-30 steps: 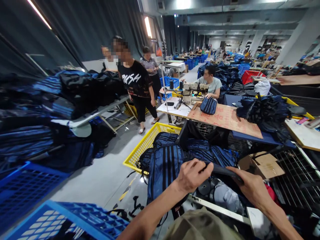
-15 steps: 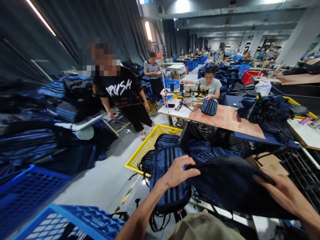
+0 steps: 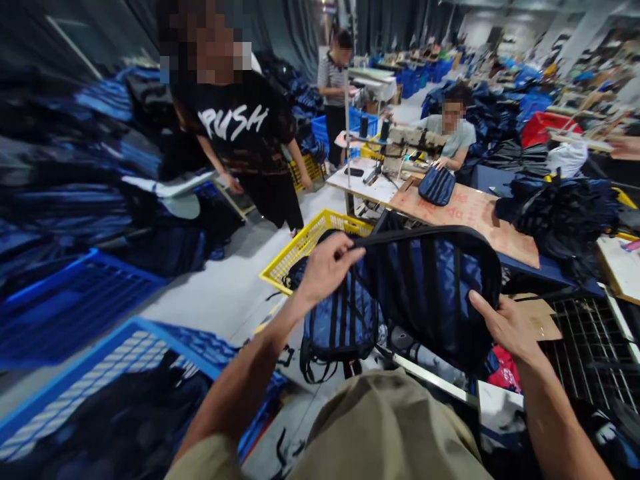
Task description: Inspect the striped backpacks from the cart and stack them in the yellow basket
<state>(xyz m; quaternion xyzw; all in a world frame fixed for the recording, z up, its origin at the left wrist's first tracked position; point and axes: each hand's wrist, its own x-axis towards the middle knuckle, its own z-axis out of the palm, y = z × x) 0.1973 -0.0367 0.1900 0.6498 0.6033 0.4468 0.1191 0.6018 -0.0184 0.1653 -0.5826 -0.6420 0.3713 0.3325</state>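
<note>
A dark blue backpack panel (image 3: 425, 283) with black stripes and a black edge hangs stretched between my two hands. My left hand (image 3: 327, 267) pinches its upper left edge between thumb and fingers. On the far side, my right hand (image 3: 505, 323) grips the right edge, thumb lying on the striped face and fingers behind, partly hidden. Below my left hand a blue striped backpack (image 3: 340, 323) leans against a yellow basket (image 3: 280, 270), its straps dangling. The held panel covers part of both the backpack and the basket.
Blue crates (image 3: 135, 327) holding dark pieces stand at the lower left. A person in a black shirt (image 3: 235, 127) is in the aisle. Beyond the basket, a co-worker sits at a sewing machine (image 3: 415, 143) on a table (image 3: 470, 210). Heaped bags (image 3: 75, 200) line the left.
The panel has turned from its dark side to its striped face and is held more upright. My view has tilted down, showing more of the blue crate and my lap.
</note>
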